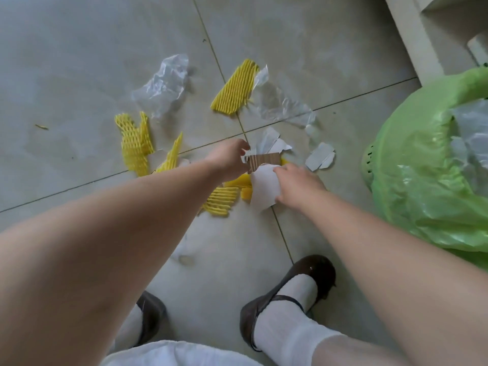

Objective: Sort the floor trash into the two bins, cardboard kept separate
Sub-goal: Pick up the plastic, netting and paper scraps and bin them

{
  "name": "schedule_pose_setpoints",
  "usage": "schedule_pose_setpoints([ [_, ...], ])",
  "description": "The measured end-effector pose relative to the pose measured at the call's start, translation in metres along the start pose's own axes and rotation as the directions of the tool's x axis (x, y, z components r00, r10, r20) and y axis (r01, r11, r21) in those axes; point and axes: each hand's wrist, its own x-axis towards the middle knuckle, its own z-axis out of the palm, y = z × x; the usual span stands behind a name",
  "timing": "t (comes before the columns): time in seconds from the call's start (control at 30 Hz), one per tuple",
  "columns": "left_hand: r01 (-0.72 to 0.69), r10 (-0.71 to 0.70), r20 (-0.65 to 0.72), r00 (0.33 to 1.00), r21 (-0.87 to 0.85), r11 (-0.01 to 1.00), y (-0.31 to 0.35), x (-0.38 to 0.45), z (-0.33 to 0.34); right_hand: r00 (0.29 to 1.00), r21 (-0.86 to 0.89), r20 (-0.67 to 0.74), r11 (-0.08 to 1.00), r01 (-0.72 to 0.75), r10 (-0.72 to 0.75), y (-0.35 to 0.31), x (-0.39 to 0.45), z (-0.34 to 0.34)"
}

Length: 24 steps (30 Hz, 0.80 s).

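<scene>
My left hand (232, 158) pinches a torn brown corrugated cardboard piece (264, 161) just above the floor. My right hand (298, 187) grips a white-faced cardboard piece (264, 187) beside it. More torn grey-white cardboard scraps lie past them (272, 141) and to the right (320, 156). Yellow foam net pieces lie around: one far (235, 88), one left (134, 143), one under my hands (221, 200). Clear plastic film lies at the far left (163, 83) and centre right (282, 104). A bin lined with a green bag (422, 180) stands at right and holds clear plastic.
Grey tiled floor (79, 62) all round. My feet in brown shoes and white socks (285, 299) stand close below the hands. A white furniture base (412, 35) runs along the top right. A small scrap (41, 126) lies at far left.
</scene>
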Motion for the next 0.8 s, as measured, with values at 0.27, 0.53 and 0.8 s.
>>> schedule_pose_setpoints([
  [0.27,-0.067,0.063,0.024,0.998,0.253,0.965,0.007,0.038,0.023,0.979,-0.035,-0.203,0.999,0.016,-0.023,0.005,0.031,0.021],
  [0.53,-0.015,0.009,0.018,1.0,0.382,0.924,0.006,0.046,0.03,0.983,0.059,-0.184,0.998,0.02,-0.009,0.011,0.042,0.023],
  [0.8,-0.01,0.009,-0.01,1.0,-0.066,0.998,0.009,0.049,-0.001,0.989,0.614,0.148,0.783,-0.1,0.011,0.066,0.025,-0.011],
])
